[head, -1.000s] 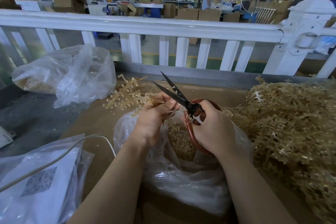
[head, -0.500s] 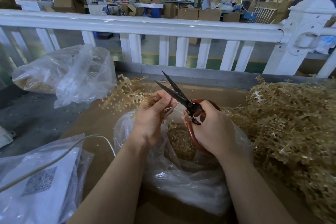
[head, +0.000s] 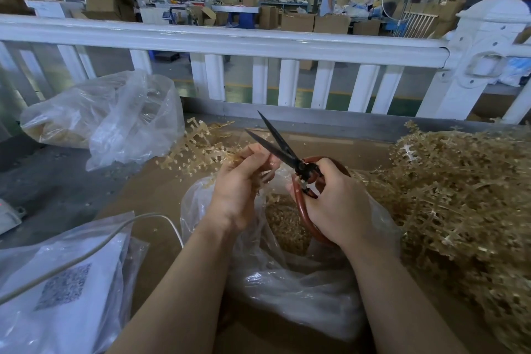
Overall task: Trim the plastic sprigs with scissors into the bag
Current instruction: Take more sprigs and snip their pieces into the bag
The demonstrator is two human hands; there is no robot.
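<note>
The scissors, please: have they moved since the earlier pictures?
No. The scissors keep their place, the upper tip still just below the same white fence picket, blades open as before.

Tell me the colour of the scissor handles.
Reddish-brown loops on the scissors, with black blades; the head view shows them in the right hand.

A white railing [head: 230,40] ran across behind the bench. To the left lay a crumpled clear bag [head: 115,115]; nearer, a white packet with a QR code [head: 63,290] under a pale cable [head: 94,247]. Cardboard boxes [head: 313,23] stood beyond.
</note>
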